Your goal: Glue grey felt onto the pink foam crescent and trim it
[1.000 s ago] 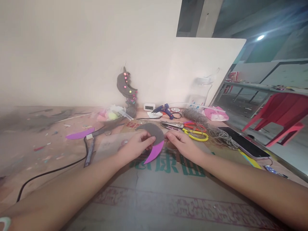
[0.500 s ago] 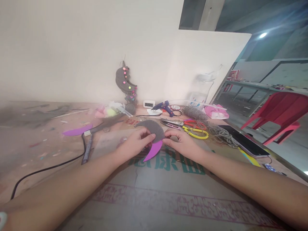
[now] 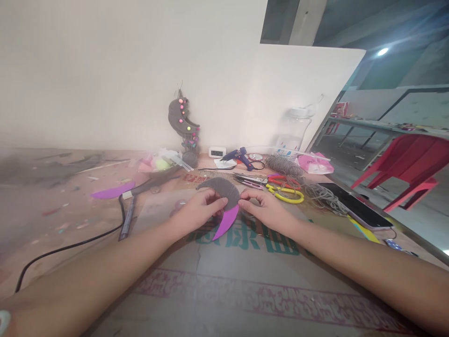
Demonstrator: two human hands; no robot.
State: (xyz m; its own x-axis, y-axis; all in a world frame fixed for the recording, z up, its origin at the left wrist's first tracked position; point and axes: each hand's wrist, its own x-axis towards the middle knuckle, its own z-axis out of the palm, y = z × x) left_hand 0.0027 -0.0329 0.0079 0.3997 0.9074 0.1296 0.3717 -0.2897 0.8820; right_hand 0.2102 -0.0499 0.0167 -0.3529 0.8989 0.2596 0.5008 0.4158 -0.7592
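Observation:
A crescent moon cutout [image 3: 227,222] lies tilted in front of me; its upper part is covered in closely wound grey yarn [image 3: 224,186] and its lower tip is bare purple. My left hand [image 3: 205,206] pinches the crescent at its inner curve, thumb on top. At the outer edge, right where the yarn winding meets the purple, my right hand [image 3: 257,203] has thumb and forefinger pinched together. The strand between those fingers is too thin to see clearly. A loose grey yarn skein [image 3: 324,199] lies to the right.
Yellow-handled scissors [image 3: 286,194], red-handled pliers [image 3: 284,181] and a blue glue gun [image 3: 240,157] lie beyond my hands. A phone [image 3: 356,206] rests at the right edge. On the left are a purple cutout [image 3: 112,190] and a black cable [image 3: 70,244]. A decorated moon [image 3: 180,117] hangs behind.
My right hand has come left, from slightly apart to against the crescent's outer edge. The crescent's purple tip has shifted slightly. My left hand keeps its hold.

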